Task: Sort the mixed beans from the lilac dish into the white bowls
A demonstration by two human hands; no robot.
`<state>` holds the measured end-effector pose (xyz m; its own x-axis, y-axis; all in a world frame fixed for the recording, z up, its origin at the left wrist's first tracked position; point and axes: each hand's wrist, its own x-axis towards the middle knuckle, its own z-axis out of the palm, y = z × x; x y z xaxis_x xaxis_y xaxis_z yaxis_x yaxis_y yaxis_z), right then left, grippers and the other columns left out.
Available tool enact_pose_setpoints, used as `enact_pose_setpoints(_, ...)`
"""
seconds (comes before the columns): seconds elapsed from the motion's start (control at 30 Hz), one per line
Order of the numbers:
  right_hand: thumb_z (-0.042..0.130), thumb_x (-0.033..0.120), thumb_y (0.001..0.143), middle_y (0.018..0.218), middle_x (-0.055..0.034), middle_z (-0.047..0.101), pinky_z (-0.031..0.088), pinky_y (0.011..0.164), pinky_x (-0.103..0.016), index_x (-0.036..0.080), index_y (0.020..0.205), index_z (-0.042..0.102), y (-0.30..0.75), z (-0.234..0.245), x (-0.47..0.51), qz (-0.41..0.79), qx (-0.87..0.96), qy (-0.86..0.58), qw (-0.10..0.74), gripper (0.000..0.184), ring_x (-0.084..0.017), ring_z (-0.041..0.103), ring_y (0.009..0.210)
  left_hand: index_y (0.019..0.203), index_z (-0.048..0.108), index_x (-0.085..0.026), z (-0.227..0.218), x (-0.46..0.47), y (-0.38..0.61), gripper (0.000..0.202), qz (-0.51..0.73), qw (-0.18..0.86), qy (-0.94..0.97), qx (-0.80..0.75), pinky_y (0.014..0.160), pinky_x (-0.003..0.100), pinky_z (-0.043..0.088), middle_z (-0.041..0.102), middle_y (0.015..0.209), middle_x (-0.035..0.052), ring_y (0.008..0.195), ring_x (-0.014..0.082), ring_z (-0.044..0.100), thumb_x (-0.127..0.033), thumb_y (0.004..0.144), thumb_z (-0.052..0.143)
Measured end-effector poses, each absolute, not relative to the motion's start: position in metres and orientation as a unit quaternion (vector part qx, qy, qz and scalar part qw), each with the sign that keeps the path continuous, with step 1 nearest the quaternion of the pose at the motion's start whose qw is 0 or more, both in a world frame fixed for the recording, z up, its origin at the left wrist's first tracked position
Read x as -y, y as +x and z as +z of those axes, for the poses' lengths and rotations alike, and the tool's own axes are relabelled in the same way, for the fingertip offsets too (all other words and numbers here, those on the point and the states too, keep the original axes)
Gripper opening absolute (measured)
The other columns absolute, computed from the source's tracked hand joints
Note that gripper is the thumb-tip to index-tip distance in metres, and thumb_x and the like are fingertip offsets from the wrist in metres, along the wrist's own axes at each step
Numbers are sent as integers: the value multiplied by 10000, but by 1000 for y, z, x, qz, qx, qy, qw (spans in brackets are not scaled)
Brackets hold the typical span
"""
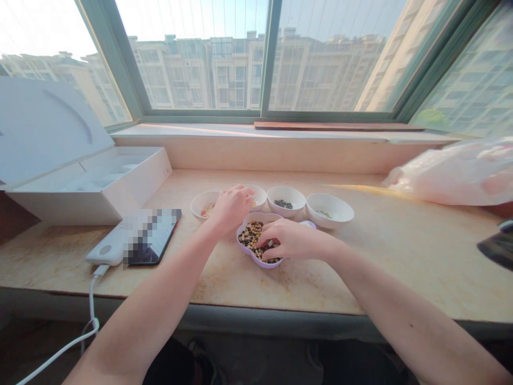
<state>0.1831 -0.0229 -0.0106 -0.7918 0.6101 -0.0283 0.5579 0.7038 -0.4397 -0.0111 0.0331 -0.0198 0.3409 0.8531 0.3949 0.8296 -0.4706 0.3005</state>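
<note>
Beans (251, 239) lay heaped in a scalloped purple dish (242, 241), set nearest our body on the mottled stone counter (401, 256). Our right hand (294, 239) rested on them, fingers curved down; we could not tell whether they gripped any. Our left hand (231, 208), fingers bunched and partly closed, hung over a white bowl (199, 206) of pale grains (207, 210), its grip equally hidden. Smooth round bowls (285, 191) stood in a row, within easy reach.
</note>
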Motion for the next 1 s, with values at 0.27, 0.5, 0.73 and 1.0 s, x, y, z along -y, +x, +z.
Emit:
enact_pose_setpoints(0.27, 703, 210, 876, 891, -40, 791, 463, 760, -313, 213, 954, 854, 183, -13, 18, 222, 921, -314, 57, 170, -205, 669, 817, 1158, 764, -188, -21, -33, -11, 303, 258, 37, 819, -511, 1009, 411, 501, 741, 1231, 92, 1038, 244, 703, -237, 1004, 507)
enact_pose_setpoints(0.5, 694, 302, 929, 899, -57, 776, 473, 769, -309, 201, 881, 840, 185, -16, 15, 218, 914, -326, 106, 183, -206, 685, 837, 1152, 764, -189, -21, -34, -13, 300, 258, 28, 821, -508, 986, 424, 512, 744, 1207, 89, 1044, 259, 705, -243, 1003, 510)
enact_pose_setpoints(0.73, 644, 343, 933, 851, -39, 785, 502, 709, -305, 200, 898, 818, 199, -8, 10, 264, 839, -418, 227, 228, -188, 685, 766, 1065, 775, -184, -12, -26, -15, 266, 264, 39, 835, -481, 887, 341, 538, 744, 1109, 84, 949, 214, 705, -198, 986, 521)
enact_pose_setpoints(1.0, 647, 242, 894, 1008, -87, 809, 542, 775, -339, 190, 933, 825, 227, -9, -19, 89, 725, -573, 372, 190, -199, 680, 780, 972, 781, -227, 3, 4, -6, 247, 109, 99, 936, -321, 768, 251, 500, 768, 999, 12, 876, 156, 692, -121, 918, 564)
